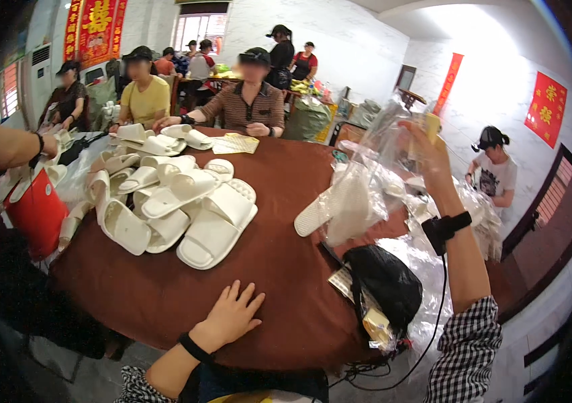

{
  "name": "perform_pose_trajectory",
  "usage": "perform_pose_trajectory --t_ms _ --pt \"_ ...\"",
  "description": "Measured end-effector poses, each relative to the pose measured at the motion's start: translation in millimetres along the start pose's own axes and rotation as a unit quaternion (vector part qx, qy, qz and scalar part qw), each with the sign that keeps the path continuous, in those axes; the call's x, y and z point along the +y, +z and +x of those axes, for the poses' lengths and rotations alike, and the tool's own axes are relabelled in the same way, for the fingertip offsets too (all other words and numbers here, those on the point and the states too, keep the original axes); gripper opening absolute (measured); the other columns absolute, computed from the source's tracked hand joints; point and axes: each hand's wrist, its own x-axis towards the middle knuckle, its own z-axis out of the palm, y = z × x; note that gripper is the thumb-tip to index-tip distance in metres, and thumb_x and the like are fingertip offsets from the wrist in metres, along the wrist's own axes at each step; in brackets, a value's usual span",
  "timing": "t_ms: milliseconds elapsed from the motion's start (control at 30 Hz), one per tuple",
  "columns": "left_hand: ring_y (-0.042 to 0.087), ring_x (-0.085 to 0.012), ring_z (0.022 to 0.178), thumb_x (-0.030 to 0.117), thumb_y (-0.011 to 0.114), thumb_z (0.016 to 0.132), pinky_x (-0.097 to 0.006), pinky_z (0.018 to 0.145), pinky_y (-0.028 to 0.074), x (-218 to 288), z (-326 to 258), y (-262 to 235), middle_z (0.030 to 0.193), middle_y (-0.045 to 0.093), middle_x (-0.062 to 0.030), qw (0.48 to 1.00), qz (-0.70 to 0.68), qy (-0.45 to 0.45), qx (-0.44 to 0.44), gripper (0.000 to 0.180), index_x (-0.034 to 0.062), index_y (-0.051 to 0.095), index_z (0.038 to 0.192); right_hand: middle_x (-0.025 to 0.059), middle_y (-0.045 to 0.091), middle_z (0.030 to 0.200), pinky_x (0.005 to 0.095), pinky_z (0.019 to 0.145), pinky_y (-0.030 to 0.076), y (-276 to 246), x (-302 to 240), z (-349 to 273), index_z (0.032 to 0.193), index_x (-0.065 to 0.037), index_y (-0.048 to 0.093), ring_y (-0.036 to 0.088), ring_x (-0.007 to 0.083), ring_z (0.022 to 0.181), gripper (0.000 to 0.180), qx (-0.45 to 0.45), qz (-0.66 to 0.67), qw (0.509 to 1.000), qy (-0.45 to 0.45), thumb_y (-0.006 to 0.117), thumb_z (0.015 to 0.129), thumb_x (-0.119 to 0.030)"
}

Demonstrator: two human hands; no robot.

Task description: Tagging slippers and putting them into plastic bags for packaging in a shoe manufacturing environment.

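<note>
My left hand (233,314) lies flat on the brown tablecloth (279,275), fingers spread, holding nothing. Raised at the right, my right hand (428,144) is closed on the top of a clear plastic bag (385,138). A pair of off-white slippers (348,205) hangs low in the bag, blurred by the film. A small yellowish piece (432,125) shows at the fingertips; I cannot tell what it is. To the left of the bag, a heap of white slippers (213,228) covers part of the table.
A black plastic bag (383,285) sits at the right table edge, with loose clear plastic (427,269) and a cable around it. A red bag (37,211) stands at the left. Across the table sits a person in a brown top (242,107); others work around the room.
</note>
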Motion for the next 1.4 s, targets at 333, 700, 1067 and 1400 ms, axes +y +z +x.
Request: perform_pose_trajectory --t_ms 333,700,1067,1400 --pt "0.042 -0.0513 0.135 0.042 0.061 0.097 -0.056 0.111 0.038 -5 -4 0 0.148 0.045 -0.0256 1.000 -0.007 0.000 0.025 0.064 0.0069 0.046 0.147 0.0074 0.069 0.090 0.0379 0.070 0.052 -23 -9 14 0.113 -0.002 0.062 0.066 0.0222 0.079 0.027 0.021 0.099 0.995 0.021 0.068 0.094 -0.020" --pt "0.042 -0.0495 0.135 0.042 0.061 0.097 -0.055 0.110 0.039 1 10 -23 0.152 0.041 -0.0257 0.998 -0.021 -0.011 -0.060 0.070 0.0064 0.037 0.152 0.0044 0.066 0.100 0.0256 0.069 0.052 -101 -51 11 0.112 -0.002 0.059 0.064 0.0134 0.086 0.018 0.142 0.158 0.965 -0.156 0.060 0.098 -0.014" --pt "0.039 -0.0448 0.139 0.036 0.064 0.097 -0.052 0.114 0.033 43 51 -65 0.154 0.039 -0.0232 0.989 -0.081 0.119 0.046 0.067 0.0059 0.039 0.151 0.0106 0.067 0.122 0.0355 0.092 0.059 -176 -36 -112 0.125 -0.002 0.058 0.068 0.0229 0.109 0.035 0.187 0.060 0.978 0.072 0.059 0.103 -0.030" --pt "0.043 -0.0412 0.135 0.029 0.068 0.094 -0.047 0.113 0.037 95 107 -86 0.146 0.044 -0.0240 0.949 -0.209 0.233 0.029 0.070 0.0025 0.037 0.151 0.0010 0.061 0.109 0.0258 0.081 0.057 -241 3 -213 0.120 -0.008 0.064 0.064 0.0115 0.090 0.024 0.184 -0.039 0.973 0.136 0.066 0.096 -0.011"
